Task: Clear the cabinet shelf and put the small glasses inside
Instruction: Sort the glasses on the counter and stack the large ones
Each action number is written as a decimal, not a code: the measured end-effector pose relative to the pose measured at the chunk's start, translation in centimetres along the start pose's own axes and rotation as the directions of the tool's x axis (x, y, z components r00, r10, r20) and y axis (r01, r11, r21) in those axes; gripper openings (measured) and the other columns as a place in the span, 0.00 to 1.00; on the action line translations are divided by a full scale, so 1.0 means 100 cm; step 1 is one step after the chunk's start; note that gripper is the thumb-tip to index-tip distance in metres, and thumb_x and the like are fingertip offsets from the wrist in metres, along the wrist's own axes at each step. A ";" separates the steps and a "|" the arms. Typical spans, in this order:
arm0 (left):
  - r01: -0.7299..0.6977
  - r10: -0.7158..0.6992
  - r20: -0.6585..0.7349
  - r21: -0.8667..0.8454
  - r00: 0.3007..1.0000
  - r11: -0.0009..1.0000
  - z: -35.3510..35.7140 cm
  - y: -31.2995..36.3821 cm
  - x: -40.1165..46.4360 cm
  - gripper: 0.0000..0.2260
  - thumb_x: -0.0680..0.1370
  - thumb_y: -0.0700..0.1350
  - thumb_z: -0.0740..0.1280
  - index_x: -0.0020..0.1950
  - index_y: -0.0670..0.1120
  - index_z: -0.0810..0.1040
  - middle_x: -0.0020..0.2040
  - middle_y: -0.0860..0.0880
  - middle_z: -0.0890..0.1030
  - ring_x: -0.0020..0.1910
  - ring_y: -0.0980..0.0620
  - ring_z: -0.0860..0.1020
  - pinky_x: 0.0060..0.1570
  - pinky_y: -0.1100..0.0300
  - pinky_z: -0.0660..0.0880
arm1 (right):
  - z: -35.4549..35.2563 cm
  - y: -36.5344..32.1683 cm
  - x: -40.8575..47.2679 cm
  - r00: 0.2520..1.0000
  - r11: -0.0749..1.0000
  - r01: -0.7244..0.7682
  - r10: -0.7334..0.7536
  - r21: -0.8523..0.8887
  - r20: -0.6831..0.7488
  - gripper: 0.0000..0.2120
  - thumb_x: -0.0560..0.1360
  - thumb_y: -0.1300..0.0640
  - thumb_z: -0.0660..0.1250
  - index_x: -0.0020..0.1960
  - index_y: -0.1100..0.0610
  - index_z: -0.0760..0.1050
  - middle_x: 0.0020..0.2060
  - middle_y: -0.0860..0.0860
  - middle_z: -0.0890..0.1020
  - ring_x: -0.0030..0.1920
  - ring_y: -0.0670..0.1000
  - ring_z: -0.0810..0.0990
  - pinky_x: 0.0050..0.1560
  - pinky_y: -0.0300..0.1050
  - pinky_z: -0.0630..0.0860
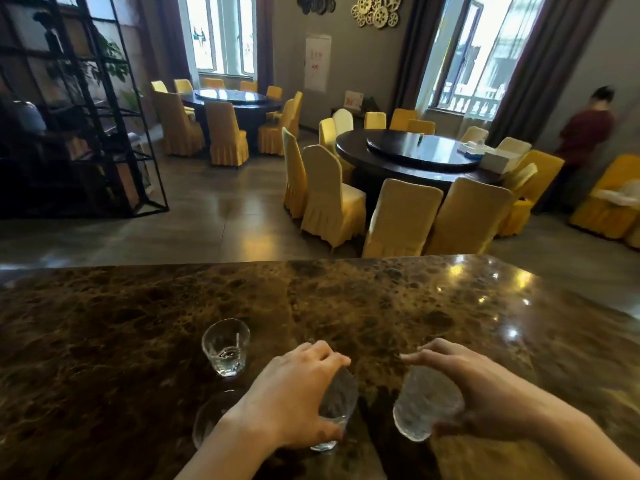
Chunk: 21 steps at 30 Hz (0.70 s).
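Observation:
My left hand [291, 393] grips a small clear glass [337, 407] from above, over the brown marble counter [138, 323]. My right hand [481, 389] holds a second small textured glass [424, 403], tilted. An upright empty small glass [225, 346] stands on the counter, to the left of my left hand. Another glass [207, 419] is partly hidden under my left wrist. No cabinet shelf is in view.
Beyond the counter lie two round dark dining tables [415, 154] ringed by yellow-covered chairs [332, 199]. A black metal shelving frame [86, 116] stands at the far left. A person in a red top [585, 133] stands at the far right by a window.

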<state>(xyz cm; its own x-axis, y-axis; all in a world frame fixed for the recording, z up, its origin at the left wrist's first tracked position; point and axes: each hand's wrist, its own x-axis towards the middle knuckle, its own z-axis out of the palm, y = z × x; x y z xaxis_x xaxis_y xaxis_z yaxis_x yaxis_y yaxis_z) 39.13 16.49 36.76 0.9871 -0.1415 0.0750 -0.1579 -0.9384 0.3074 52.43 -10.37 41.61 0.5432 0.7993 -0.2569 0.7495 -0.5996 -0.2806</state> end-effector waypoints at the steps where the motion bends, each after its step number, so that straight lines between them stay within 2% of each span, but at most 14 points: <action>1: 0.003 -0.003 -0.006 0.004 1.000 1.000 0.002 0.000 0.000 0.39 0.68 0.65 0.73 0.76 0.60 0.61 0.67 0.62 0.68 0.67 0.59 0.66 0.63 0.61 0.66 | 0.003 0.002 0.001 1.000 1.000 -0.005 0.005 -0.005 -0.020 0.41 0.66 0.38 0.78 0.73 0.32 0.62 0.66 0.31 0.64 0.67 0.37 0.65 0.68 0.38 0.68; 3: 0.016 -0.016 -0.007 0.004 1.000 1.000 0.004 0.000 0.001 0.38 0.68 0.65 0.73 0.75 0.60 0.62 0.65 0.62 0.68 0.66 0.60 0.67 0.63 0.61 0.68 | 0.003 0.004 0.004 0.999 0.999 -0.029 0.028 -0.018 -0.038 0.38 0.66 0.43 0.79 0.71 0.34 0.66 0.62 0.33 0.67 0.63 0.39 0.68 0.63 0.37 0.70; 6: 0.051 -0.051 -0.004 -0.007 0.999 0.999 0.005 0.000 -0.004 0.38 0.67 0.65 0.73 0.74 0.61 0.64 0.64 0.63 0.69 0.65 0.60 0.67 0.65 0.60 0.70 | -0.002 0.002 0.016 0.999 0.998 -0.036 0.034 -0.054 -0.040 0.36 0.65 0.44 0.79 0.70 0.35 0.69 0.58 0.35 0.69 0.60 0.42 0.70 0.60 0.40 0.72; 10: 0.098 -0.098 -0.023 -0.026 0.995 0.995 0.005 -0.001 -0.016 0.38 0.65 0.66 0.73 0.73 0.61 0.65 0.61 0.64 0.69 0.62 0.61 0.68 0.63 0.62 0.70 | -0.016 -0.018 0.054 0.997 0.995 0.009 -0.017 -0.100 -0.078 0.37 0.65 0.45 0.81 0.70 0.37 0.69 0.58 0.40 0.71 0.59 0.45 0.71 0.59 0.46 0.75; 14: 0.143 -0.144 -0.035 -0.042 0.989 0.989 0.004 -0.003 -0.030 0.38 0.65 0.66 0.73 0.72 0.62 0.64 0.62 0.63 0.69 0.62 0.61 0.67 0.61 0.63 0.69 | -0.025 -0.050 0.112 0.985 0.987 0.097 -0.114 -0.127 -0.130 0.37 0.64 0.46 0.82 0.70 0.39 0.71 0.61 0.44 0.73 0.61 0.48 0.72 0.60 0.45 0.76; 21: 0.182 -0.184 -0.028 -0.046 0.983 0.982 0.004 -0.005 -0.037 0.37 0.66 0.63 0.74 0.73 0.61 0.64 0.66 0.61 0.68 0.67 0.59 0.65 0.68 0.54 0.69 | -0.011 -0.097 0.189 0.976 0.984 0.164 -0.173 -0.074 -0.132 0.38 0.64 0.47 0.83 0.71 0.42 0.72 0.62 0.47 0.74 0.63 0.51 0.72 0.61 0.48 0.76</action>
<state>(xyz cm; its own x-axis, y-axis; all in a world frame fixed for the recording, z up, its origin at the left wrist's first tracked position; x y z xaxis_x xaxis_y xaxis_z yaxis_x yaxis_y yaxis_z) 35.54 17.35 35.99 0.9981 0.0421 0.0440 0.0235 -0.9330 0.3590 55.83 10.66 40.45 0.4510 0.8890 -0.0799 0.8542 -0.4558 -0.2501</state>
